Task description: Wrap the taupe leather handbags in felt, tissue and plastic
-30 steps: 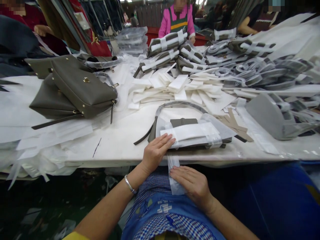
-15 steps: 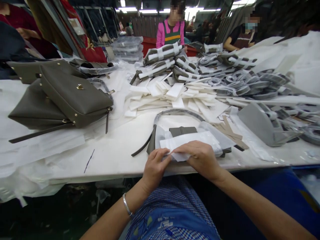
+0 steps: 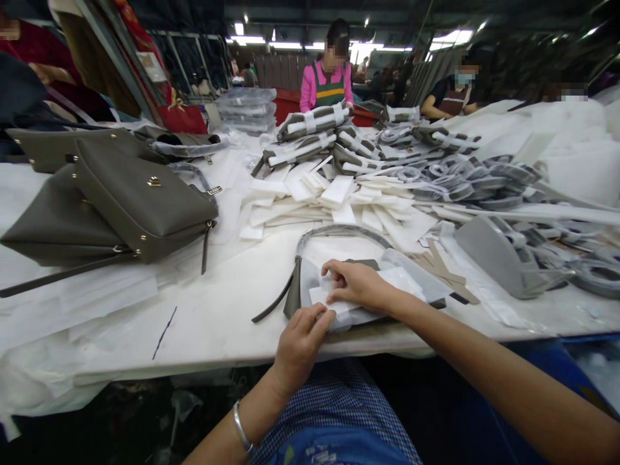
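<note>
A dark olive handbag [image 3: 292, 298] lies in front of me at the table edge, partly covered by translucent wrapping and a white sheet [image 3: 404, 281]. Its film-wrapped handle [image 3: 339, 230] arches away from me, and a dark strap [image 3: 272, 301] trails to the left. My left hand [image 3: 300, 342] pinches the near left edge of the white sheet, thumb and fingers close together. Over the sheet's left part lies my right hand [image 3: 358, 285], its fingers curved and thumb apart, touching the wrapping. Much of the bag's near side is hidden beneath sheet and hands.
Several olive handbags [image 3: 145, 200] are piled at left. White foam strips [image 3: 320, 194] lie heaped beyond my hands. Wrapped straps [image 3: 465, 171] and a grey piece [image 3: 498, 248] are at right. A person in a striped apron [image 3: 329, 87] stands across the table [image 3: 203, 336].
My right hand has moved up and left from the sheet's near edge onto its top, and its fingers have parted. The left hand stays at the edge. The view has tilted slightly.
</note>
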The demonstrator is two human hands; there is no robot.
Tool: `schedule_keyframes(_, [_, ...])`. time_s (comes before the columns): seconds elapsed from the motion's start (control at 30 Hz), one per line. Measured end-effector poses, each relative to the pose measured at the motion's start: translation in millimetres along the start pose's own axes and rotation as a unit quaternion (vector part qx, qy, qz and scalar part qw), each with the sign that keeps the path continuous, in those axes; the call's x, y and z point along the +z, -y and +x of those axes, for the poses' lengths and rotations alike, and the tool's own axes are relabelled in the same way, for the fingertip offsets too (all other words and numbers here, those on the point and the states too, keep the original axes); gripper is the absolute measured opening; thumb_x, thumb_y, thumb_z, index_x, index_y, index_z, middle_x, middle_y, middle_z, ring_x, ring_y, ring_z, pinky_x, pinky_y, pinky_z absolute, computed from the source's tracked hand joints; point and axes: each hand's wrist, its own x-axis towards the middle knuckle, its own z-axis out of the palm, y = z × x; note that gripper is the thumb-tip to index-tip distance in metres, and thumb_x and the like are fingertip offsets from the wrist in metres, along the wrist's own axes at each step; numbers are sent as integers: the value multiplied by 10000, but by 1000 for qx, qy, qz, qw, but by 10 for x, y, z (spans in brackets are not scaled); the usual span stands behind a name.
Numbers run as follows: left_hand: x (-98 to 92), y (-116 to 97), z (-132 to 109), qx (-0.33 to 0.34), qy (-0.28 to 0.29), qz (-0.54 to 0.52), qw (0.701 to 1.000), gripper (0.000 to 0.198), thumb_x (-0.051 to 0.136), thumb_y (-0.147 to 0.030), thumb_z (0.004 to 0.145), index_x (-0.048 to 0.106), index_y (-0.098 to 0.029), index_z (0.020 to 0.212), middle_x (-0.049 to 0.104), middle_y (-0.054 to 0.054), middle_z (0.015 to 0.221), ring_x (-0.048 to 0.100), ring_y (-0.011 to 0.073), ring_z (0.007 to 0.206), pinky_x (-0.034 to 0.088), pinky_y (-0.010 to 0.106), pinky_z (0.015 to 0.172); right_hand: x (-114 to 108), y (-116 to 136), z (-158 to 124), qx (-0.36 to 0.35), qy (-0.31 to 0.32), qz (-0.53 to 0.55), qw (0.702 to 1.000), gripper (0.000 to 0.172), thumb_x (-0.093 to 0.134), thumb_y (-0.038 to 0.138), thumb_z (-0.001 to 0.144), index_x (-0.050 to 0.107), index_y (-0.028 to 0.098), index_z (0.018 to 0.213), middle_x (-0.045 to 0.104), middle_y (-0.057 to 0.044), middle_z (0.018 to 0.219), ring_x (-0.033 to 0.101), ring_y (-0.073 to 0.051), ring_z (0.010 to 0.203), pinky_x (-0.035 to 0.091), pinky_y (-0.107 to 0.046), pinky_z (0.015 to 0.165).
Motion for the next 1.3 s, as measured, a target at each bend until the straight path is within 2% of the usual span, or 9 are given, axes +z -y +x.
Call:
schedule_keyframes(0.17, [-5,26,24,11,48,10,999,444,483,-68,957,528,-189,1382,657,108,1288,611,235,1059,555,360,923,-2,-120,183,-18,12,24,999,551,875,287,675,571,254,1133,610,82,738,550,-112,610,332,-217,555])
schedule_keyframes(0.33, [-8,37,18,19,58,18,998,508,487,-71,951,468,-178,1447,680,96,1243,606,245,1051,541,362,911,20,-66,201,-21,-75,24,997,471,882,292,696,593,213,1060,618,68,711,564,-123,623,356,-225,571])
schedule_keyframes(0.43, [-7,52,11,50,43,38,997,514,523,-133,969,449,-190,1474,698,94,1176,617,245,995,523,353,879,-16,15,-85,-3,-138,15,990,291,781,266,835,604,219,1060,697,17,927,630,-124,812,440,-222,712])
schedule_keyframes(0.57, [23,133,48,83,8,42,996,545,597,-171,953,463,-224,1478,719,79,1119,639,237,897,492,354,868,-94,-51,-857,-62,-259,55,962,178,638,368,950,635,218,1047,726,-4,1035,668,-108,888,502,-209,826])
schedule_keyframes(0.7, [15,154,65,99,8,47,994,550,615,-173,946,472,-229,1475,729,70,1142,651,241,884,477,371,890,-402,-501,-1768,105,-423,23,900,174,604,359,954,681,213,1009,746,-33,993,693,-157,874,543,-271,847])
schedule_keyframes(0.8, [5,142,66,101,5,58,993,556,625,-189,945,469,-239,1477,734,62,1131,654,234,874,479,368,894,-775,-1091,-2157,268,-431,-40,860,247,563,363,949,684,212,1102,747,-59,1065,703,-192,917,548,-327,883])
schedule_keyframes(0.97, [1,144,77,99,1,65,993,556,608,-205,955,455,-273,1485,735,42,1130,662,222,866,489,350,885,-1129,-1836,-2226,349,-384,-79,851,182,576,268,902,737,190,932,766,-74,909,702,-221,868,538,-330,823])
schedule_keyframes(1.17, [18,195,51,108,10,64,992,580,568,-191,968,399,-282,1515,734,26,1158,675,214,893,495,336,891,-1484,-2209,-2144,415,-389,-146,809,330,489,327,968,683,132,1151,646,-191,1279,525,-320,1267,398,-416,1043])
schedule_keyframes(1.3, [45,243,24,108,11,67,992,598,565,-171,962,385,-275,1523,740,16,1152,679,213,909,497,334,897,-1846,-2513,-2174,489,-329,-94,802,305,557,364,953,724,113,908,731,-163,1008,652,-307,1060,482,-409,905])
